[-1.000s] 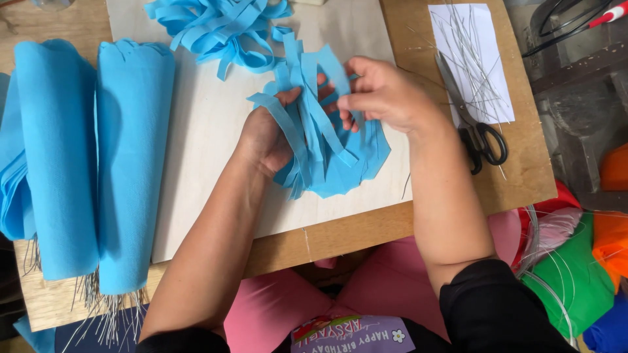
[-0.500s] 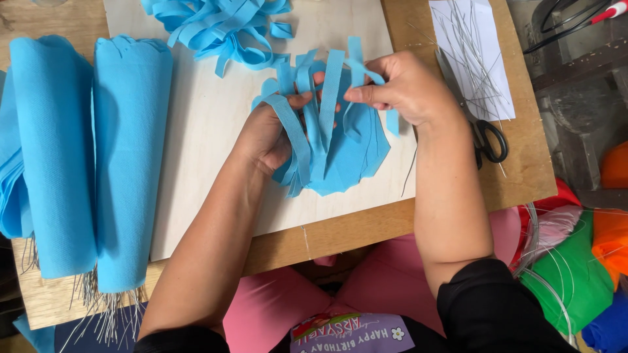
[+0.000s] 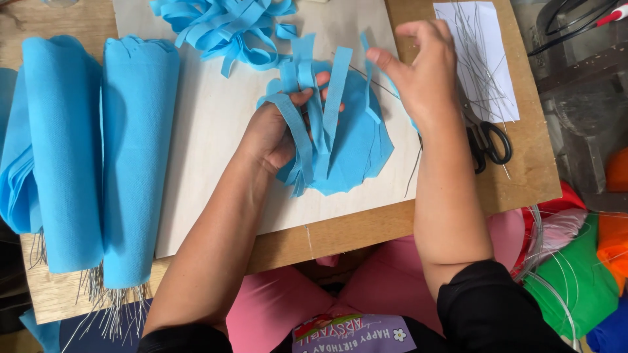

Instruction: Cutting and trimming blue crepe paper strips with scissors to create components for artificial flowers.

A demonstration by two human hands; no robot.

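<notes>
My left hand (image 3: 268, 131) grips a bundle of blue felt strips (image 3: 320, 111) that stand up from a rounded blue felt piece (image 3: 363, 150) lying on a pale board (image 3: 209, 131). My right hand (image 3: 425, 72) is raised just to the right of the bundle. Its thumb and fingers pinch a narrow blue strip (image 3: 367, 72) at the bundle's right side. A thin wire (image 3: 366, 75) runs across the felt toward that hand.
A loose heap of blue strips (image 3: 222, 26) lies at the board's top. Two blue felt rolls (image 3: 137, 150) (image 3: 59, 144) lie at left with wire ends sticking out below. Black scissors (image 3: 487, 140) and a white sheet with thin wires (image 3: 477, 59) sit at right. Coloured felt (image 3: 575, 281) lies past the table's right edge.
My right hand has moved up and to the right, away from the bundle's middle. The strips now stand more upright in my left hand.
</notes>
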